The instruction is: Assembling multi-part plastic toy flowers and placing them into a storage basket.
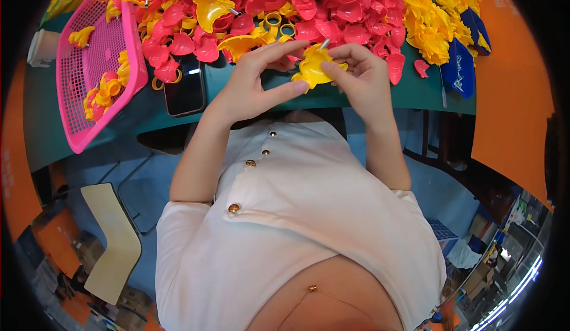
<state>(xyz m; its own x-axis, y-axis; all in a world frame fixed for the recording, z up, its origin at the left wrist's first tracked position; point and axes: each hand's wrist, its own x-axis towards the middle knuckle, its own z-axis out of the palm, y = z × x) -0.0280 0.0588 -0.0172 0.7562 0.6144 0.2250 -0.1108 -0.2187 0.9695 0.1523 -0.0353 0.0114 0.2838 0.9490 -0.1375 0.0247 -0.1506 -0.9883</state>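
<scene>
Between both my hands is a yellow curved plastic shell piece [313, 70] with a short metal pin [325, 44] standing out of its upper edge. My left hand [252, 84] holds its left side, thumb at the lower edge and fingers curled behind. My right hand [363, 81] pinches the right side, its thumb lying across the inner face. Just beyond my hands spreads a heap of pink plastic shells [350, 13]. Yellow shells and rings [272, 21] are mixed in at its left part, one yellow shell [212, 11] also bearing a metal pin.
At left, a pink mesh basket [140, 64] contains several yellow-and-pink pieces. A black phone [185, 93] lies beside it on the green table [409, 92]. A yellow heap [436, 19], blue trays [460, 70] and a thin metal tool [443, 90] are at right. A white cup [43, 49] stands far left.
</scene>
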